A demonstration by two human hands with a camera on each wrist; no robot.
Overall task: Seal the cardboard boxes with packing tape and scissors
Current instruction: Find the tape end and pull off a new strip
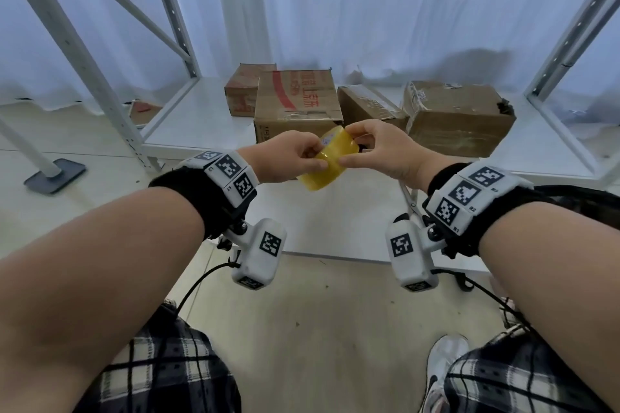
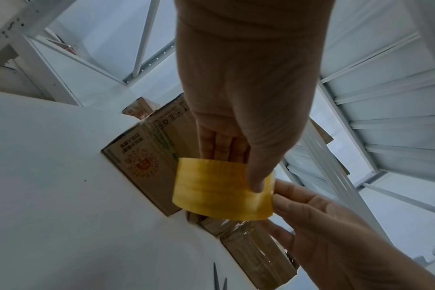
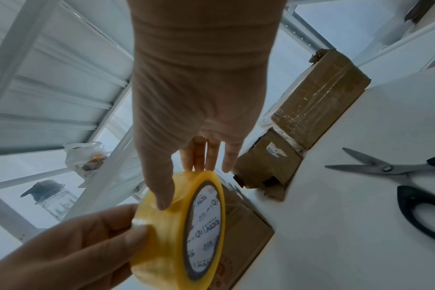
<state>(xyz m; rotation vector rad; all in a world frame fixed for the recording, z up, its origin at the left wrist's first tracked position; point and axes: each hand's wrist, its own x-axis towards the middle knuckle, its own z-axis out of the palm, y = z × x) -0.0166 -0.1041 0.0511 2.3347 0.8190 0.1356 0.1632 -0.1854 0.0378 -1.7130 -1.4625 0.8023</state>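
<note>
A roll of yellow packing tape (image 1: 327,161) is held in the air between both hands, in front of the boxes. My left hand (image 1: 302,154) grips its left side, thumb on the outer face (image 2: 256,184). My right hand (image 1: 362,147) grips the right side, with its thumb pressed on the tape surface (image 3: 162,204) and fingers behind the roll (image 3: 181,225). Several cardboard boxes stand on the white shelf board; the nearest has red print (image 1: 298,104), and a larger one (image 1: 459,117) sits to the right. Black-handled scissors (image 3: 397,176) lie open-bladed on the board below my right wrist.
White metal shelf posts (image 1: 84,54) rise on both sides, and white curtains hang behind. A dark stand foot (image 1: 55,174) sits on the floor at left. In the right wrist view a glass jar (image 3: 50,196) and a plastic bag (image 3: 87,157) sit on another rack.
</note>
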